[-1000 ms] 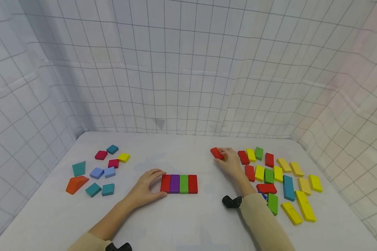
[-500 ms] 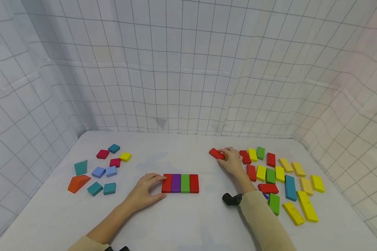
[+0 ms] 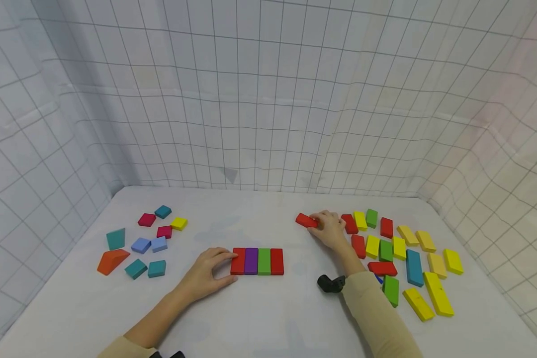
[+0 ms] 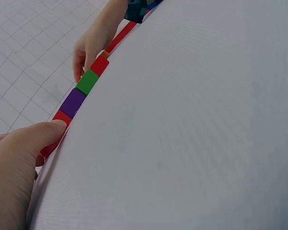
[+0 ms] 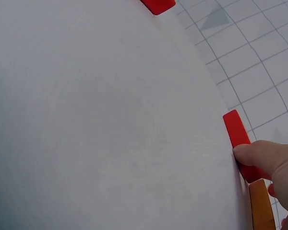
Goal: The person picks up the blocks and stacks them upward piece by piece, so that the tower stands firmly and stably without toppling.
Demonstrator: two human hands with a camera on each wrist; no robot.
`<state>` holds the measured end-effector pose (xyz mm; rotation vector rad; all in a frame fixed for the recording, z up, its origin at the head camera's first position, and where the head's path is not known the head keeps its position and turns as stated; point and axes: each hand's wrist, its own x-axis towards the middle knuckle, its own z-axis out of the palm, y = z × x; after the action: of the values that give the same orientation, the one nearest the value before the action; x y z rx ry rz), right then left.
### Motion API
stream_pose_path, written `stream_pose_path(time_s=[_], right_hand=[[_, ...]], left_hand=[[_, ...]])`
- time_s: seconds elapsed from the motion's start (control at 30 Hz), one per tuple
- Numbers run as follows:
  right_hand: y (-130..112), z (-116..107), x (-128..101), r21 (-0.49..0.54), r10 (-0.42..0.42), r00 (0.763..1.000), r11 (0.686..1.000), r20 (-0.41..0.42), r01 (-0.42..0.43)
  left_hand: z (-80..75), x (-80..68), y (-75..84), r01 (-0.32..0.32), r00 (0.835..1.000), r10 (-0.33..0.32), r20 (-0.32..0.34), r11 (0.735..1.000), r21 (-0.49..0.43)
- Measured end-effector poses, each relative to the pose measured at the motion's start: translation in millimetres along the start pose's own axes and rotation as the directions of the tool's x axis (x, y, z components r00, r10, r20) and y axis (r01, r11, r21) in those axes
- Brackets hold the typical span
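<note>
In the head view my left hand [image 3: 208, 272] rests at the left end of a row, its thumb and fingers at opposite ends of a red block [image 3: 238, 263]. The row continues with a purple block [image 3: 251, 261], a green block [image 3: 264, 262] and another red block [image 3: 277, 262], side by side. Farther back on the right, my right hand [image 3: 330, 229] pinches a separate red block [image 3: 305, 220], angled leftward. The right wrist view shows the thumb against this block [image 5: 236, 129], with an orange block [image 5: 261, 206] just beside it, mostly hidden by the hand in the head view.
Right of my right arm lie several red, yellow, green and tan blocks, including a long blue block [image 3: 414, 267] and a long yellow block [image 3: 438, 294]. On the left, small teal, pink and light blue pieces lie scattered near an orange wedge [image 3: 113, 261]. Grid-patterned cloth [image 3: 268, 99] surrounds the white table.
The red block in my right hand has shifted slightly left and turned closer to level. My left hand stays at the row's end. The head view has shifted slightly.
</note>
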<state>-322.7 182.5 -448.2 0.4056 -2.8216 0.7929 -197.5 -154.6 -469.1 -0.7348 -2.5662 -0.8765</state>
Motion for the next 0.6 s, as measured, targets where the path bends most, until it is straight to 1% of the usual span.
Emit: stream_pose_path(time_s=[0.17, 0.3, 0.37, 0.5, 0.6], right_hand=[[-12.2, 1.3, 1.1, 0.046, -0.039, 0.999, 0.998, 0.019, 0.038], [-32.2, 3.9, 2.2, 0.135, -0.124, 0.99, 0.984, 0.063, 0.114], [-43.0, 6.9, 3.1, 0.179, -0.181, 0.979, 0.97, 0.092, 0.162], [-62.0, 16.4, 4.6, 0.243, -0.279, 0.946, 0.941, 0.165, 0.235], [-74.3, 24.4, 5.7, 0.286, -0.298, 0.925, 0.931, 0.237, 0.227]], left_hand=[[-0.1, -0.4, 0.4, -0.011, 1.0, 0.011, -0.006, 1.0, -0.005], [-0.2, -0.6, 0.5, -0.016, 1.0, 0.016, -0.012, 1.0, -0.009], [0.0, -0.4, 0.3, -0.011, 1.0, 0.011, -0.011, 1.0, -0.008], [0.2, 0.0, -0.3, 0.003, 1.0, -0.003, 0.001, 1.0, 0.0], [0.0, -0.1, -0.6, 0.015, 1.0, -0.015, 0.008, 1.0, 0.005]])
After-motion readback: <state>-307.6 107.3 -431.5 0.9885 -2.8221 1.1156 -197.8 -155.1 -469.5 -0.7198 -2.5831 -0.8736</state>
